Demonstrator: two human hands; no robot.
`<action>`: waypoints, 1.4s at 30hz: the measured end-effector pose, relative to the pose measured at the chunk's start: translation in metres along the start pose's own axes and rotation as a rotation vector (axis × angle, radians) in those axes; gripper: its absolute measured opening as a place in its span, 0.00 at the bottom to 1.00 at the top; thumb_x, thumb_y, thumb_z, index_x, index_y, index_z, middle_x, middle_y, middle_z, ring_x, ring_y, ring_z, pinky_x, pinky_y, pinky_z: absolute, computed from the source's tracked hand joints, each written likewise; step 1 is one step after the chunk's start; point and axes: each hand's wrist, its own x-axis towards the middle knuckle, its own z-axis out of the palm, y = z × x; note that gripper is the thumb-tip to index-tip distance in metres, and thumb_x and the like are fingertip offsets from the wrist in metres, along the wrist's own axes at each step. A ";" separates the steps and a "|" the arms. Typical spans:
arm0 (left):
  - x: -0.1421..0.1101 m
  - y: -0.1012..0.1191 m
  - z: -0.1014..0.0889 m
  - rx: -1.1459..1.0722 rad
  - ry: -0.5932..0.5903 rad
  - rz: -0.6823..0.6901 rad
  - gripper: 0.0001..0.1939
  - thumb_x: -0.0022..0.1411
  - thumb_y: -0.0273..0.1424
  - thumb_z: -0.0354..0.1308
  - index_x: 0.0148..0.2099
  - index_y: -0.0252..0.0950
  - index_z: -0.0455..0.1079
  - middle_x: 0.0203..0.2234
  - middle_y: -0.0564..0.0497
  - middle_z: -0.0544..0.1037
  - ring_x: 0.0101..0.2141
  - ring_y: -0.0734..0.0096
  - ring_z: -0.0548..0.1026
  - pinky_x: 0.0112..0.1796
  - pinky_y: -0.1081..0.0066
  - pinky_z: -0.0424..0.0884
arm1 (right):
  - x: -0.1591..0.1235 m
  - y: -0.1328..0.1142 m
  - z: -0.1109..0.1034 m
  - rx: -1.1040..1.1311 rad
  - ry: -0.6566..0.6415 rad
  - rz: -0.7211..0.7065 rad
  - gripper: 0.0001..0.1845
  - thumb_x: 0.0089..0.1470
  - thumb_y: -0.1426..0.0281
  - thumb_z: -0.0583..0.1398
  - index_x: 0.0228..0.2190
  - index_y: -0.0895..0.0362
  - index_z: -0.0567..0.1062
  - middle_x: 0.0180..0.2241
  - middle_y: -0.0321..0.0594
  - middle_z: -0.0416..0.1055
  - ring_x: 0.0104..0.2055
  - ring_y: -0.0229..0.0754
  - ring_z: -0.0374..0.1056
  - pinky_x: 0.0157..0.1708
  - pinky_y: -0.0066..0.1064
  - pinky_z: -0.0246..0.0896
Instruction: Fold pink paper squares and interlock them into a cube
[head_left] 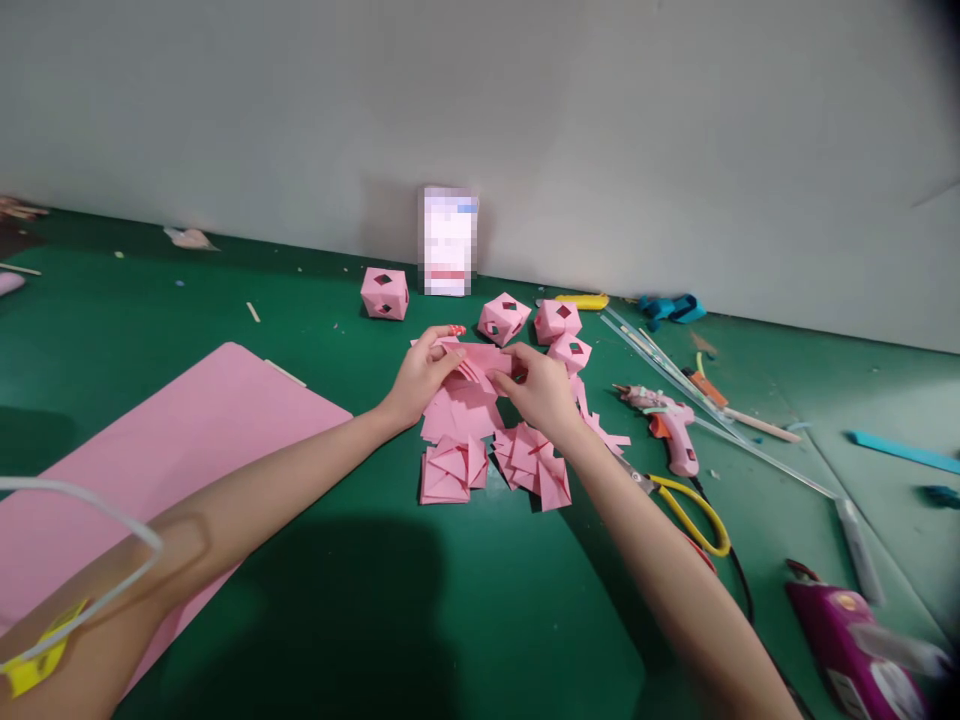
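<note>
My left hand (421, 378) and my right hand (538, 388) meet over a folded pink paper piece (480, 362), each pinching one end of it above the green table (315, 590). Just below the hands lie loose pink squares (459, 412) and two small stacks of folded pink units (448, 470) (534, 462). Behind the hands stand several finished pink paper cubes with diamond holes, one to the left (385, 293) and others at the right (503, 318) (557, 320) (570, 352).
A large pink paper sheet (172, 450) lies at the left. To the right are a pink glue gun (671, 425), yellow-handled scissors (690, 510), clear glue sticks (675, 375), a magenta tool (855, 640) and blue strips (904, 452). A blurred card (448, 240) leans on the grey wall.
</note>
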 end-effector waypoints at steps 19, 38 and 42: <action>0.010 -0.008 -0.004 -0.162 0.286 0.011 0.19 0.54 0.39 0.67 0.44 0.38 0.67 0.21 0.58 0.68 0.20 0.77 0.66 0.22 0.75 0.60 | -0.002 0.034 -0.031 0.149 -0.174 -0.043 0.08 0.49 0.73 0.62 0.35 0.55 0.77 0.35 0.39 0.78 0.35 0.42 0.72 0.37 0.36 0.67; 0.004 -0.004 0.001 -0.052 0.055 0.015 0.32 0.55 0.32 0.66 0.60 0.40 0.60 0.33 0.51 0.79 0.34 0.66 0.78 0.40 0.64 0.75 | 0.038 0.022 0.021 0.634 -0.238 0.034 0.23 0.47 0.60 0.68 0.44 0.55 0.74 0.28 0.35 0.72 0.26 0.37 0.67 0.24 0.29 0.65; 0.004 -0.006 0.000 -0.099 0.084 0.015 0.37 0.50 0.29 0.69 0.59 0.39 0.58 0.47 0.45 0.77 0.45 0.60 0.78 0.49 0.59 0.73 | 0.040 0.028 0.031 0.874 -0.180 0.150 0.21 0.42 0.62 0.70 0.37 0.55 0.72 0.26 0.32 0.72 0.22 0.34 0.66 0.21 0.28 0.67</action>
